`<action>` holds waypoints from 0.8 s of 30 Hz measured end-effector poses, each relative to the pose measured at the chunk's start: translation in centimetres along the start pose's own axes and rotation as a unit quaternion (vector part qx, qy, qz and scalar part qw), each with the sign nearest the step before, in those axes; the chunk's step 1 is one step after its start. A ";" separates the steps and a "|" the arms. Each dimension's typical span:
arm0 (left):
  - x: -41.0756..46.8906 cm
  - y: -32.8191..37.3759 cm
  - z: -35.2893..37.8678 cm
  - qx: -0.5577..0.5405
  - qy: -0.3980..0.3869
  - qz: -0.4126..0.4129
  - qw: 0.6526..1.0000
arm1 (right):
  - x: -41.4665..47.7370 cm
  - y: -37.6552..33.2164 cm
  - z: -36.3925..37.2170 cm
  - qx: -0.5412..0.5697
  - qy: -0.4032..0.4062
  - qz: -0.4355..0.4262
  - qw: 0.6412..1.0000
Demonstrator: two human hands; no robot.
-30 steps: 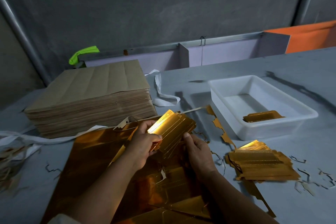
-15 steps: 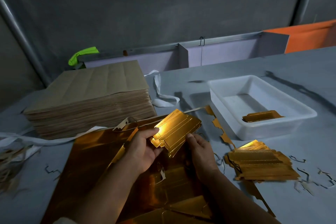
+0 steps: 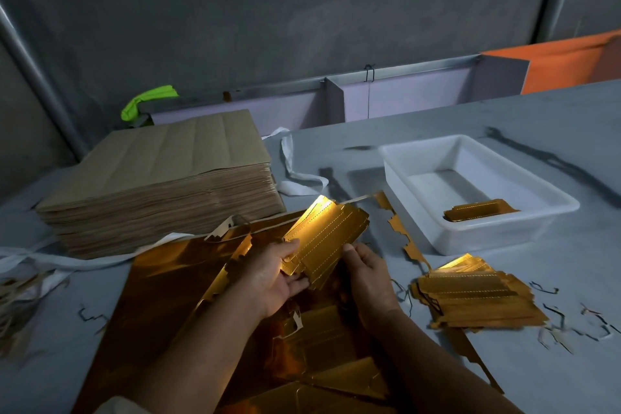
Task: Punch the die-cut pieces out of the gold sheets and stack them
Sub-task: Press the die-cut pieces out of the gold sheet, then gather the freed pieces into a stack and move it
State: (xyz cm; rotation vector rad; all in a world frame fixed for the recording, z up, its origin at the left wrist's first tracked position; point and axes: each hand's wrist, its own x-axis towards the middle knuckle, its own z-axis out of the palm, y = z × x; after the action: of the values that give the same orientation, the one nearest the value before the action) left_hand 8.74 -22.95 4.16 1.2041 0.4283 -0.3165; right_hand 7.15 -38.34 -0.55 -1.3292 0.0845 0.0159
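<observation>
Left hand (image 3: 272, 276) pinches bundle of gold pieces (image 3: 327, 239), thumb on top, fingers under; right hand (image 3: 368, 276) fingertips pinch its near edge. Bundle sits above gold sheet (image 3: 174, 286). White tray (image 3: 497, 235) holds small gold pile (image 3: 477, 212). Loose stack (image 3: 470, 296) lies beside tray.

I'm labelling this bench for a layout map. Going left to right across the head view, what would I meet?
Brown paper stack → left hand → held gold pieces → right hand → punched gold pile → orange panel.
</observation>
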 end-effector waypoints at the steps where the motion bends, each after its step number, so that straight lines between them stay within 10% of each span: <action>1: 0.1 -0.1 0.1 0.002 0.004 0.010 1.000 | 0.0 0.0 0.0 0.002 0.004 0.000 1.000; 14: 0.0 0.3 1.2 0.038 0.069 0.077 0.994 | -0.4 0.8 0.3 -0.134 -0.013 -0.038 0.990; 24: -1.8 0.9 6.7 0.117 -0.049 0.115 0.985 | -0.9 0.9 1.2 -0.353 -0.072 -0.053 0.931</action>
State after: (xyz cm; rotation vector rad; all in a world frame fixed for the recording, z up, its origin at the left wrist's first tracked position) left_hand 8.56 -28.95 7.81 1.4463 0.1663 -0.2305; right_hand 6.25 -36.89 -1.10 -2.0477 -0.1325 0.0555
